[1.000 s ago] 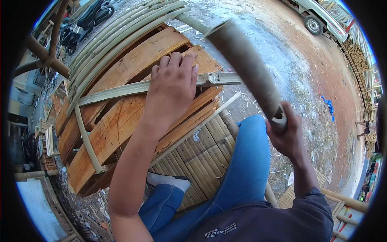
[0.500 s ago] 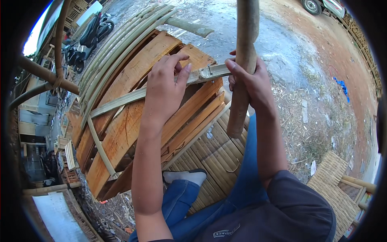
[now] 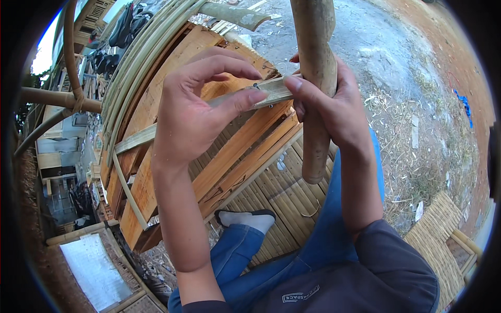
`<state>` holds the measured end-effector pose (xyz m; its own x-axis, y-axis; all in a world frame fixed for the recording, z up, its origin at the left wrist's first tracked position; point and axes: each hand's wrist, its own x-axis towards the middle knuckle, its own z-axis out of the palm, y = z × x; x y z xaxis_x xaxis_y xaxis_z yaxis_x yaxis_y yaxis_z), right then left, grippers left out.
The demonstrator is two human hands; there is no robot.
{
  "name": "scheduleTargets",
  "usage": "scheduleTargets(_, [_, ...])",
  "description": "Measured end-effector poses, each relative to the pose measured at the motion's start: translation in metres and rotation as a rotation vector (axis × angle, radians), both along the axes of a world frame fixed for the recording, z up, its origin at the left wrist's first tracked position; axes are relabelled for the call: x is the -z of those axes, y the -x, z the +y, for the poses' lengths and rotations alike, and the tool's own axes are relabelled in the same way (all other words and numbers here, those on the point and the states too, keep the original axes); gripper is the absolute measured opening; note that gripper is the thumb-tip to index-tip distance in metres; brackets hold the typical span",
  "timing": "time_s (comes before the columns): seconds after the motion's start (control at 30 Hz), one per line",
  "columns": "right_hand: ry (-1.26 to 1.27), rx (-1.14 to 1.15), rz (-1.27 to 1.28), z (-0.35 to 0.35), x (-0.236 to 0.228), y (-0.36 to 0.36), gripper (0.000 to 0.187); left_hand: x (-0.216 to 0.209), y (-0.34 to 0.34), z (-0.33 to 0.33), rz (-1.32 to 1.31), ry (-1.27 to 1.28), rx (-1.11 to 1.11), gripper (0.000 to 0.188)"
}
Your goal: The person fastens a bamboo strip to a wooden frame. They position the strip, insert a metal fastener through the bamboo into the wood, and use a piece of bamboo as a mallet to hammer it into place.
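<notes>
My right hand (image 3: 342, 104) is closed round a thick bamboo pole (image 3: 315, 47), its thumb laid across the front. The pole runs up out of the picture. A narrow split-bamboo strip (image 3: 279, 93) reaches from the wood stack to the right thumb; the pole hides its far end. My left hand (image 3: 195, 104) hovers over this strip with fingers apart, thumb tip at its edge. Between thumb and forefinger a small nail (image 3: 255, 85) sits in the strip; how deep it goes I cannot tell. Under the strip lie reddish-brown wooden planks (image 3: 245, 154).
Long green bamboo slats (image 3: 138, 57) curve along the stack's far left side. A bamboo-slat platform (image 3: 284, 193) lies beneath my foot. Bamboo rails (image 3: 57, 98) stand at the left. A woven mat (image 3: 436, 224) is at the lower right, a blue scrap (image 3: 463, 107) on the ground.
My left hand has come down and right, its thumb and forefinger now either side of the nail. The right hand keeps its hold on the pole. The whole view has shifted slightly.
</notes>
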<state>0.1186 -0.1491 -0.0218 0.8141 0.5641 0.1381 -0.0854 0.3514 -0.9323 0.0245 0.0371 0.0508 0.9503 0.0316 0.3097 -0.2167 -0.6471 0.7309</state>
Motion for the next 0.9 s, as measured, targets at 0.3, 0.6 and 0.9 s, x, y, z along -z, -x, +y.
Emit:
scheduleTargets(0.3, [-0.02, -0.006, 0.04, 0.002, 0.002, 0.003, 0.044, 0.015, 0.001, -0.003, -0.13, 0.016, 0.048, 0.012])
scheduleTargets(0.6, [-0.002, 0.023, 0.047, 0.002, 0.002, 0.006, 0.04, 0.017, 0.003, -0.006, -0.163, 0.07, 0.057, 0.008])
scheduleTargets(0.9, [0.001, 0.047, 0.025, 0.001, 0.002, 0.008, 0.041, 0.018, 0.003, -0.015, -0.108, 0.16, -0.001, 0.005])
